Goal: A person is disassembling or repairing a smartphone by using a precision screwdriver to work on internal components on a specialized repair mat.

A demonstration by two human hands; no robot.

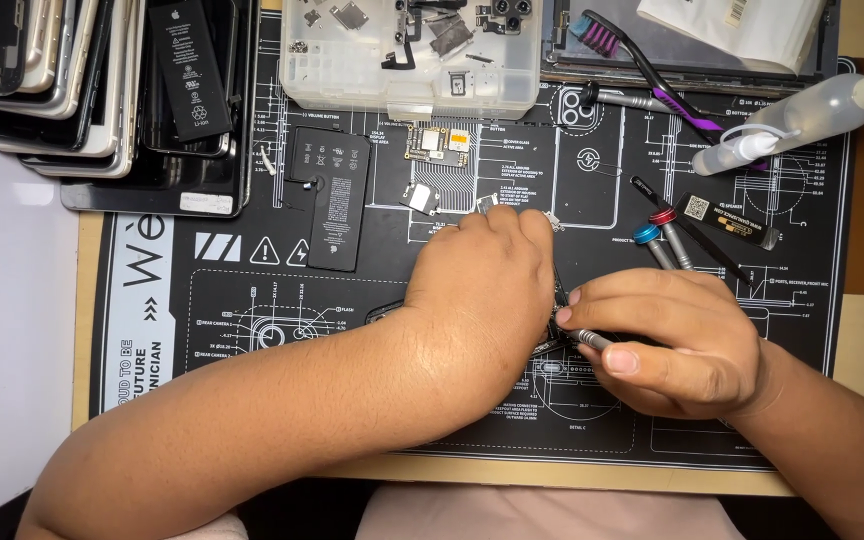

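Head view: at the centre of the frame a slim metal screwdriver point(590, 340) is pinched between thumb and fingers of the right hand point(667, 345), its tip pointed left under the left hand point(482, 285), which is pressed down, fingers curled, over a small dark device point(552, 345) that is almost wholly hidden on the black repair mat point(202, 330); whether the left hand grips anything cannot be told. A black battery point(335, 197) is seen left of the hands, a clear parts box point(412, 55) at upper centre, stacked phones point(72, 90) at upper left, and a squeeze bottle point(792, 120) at upper right.
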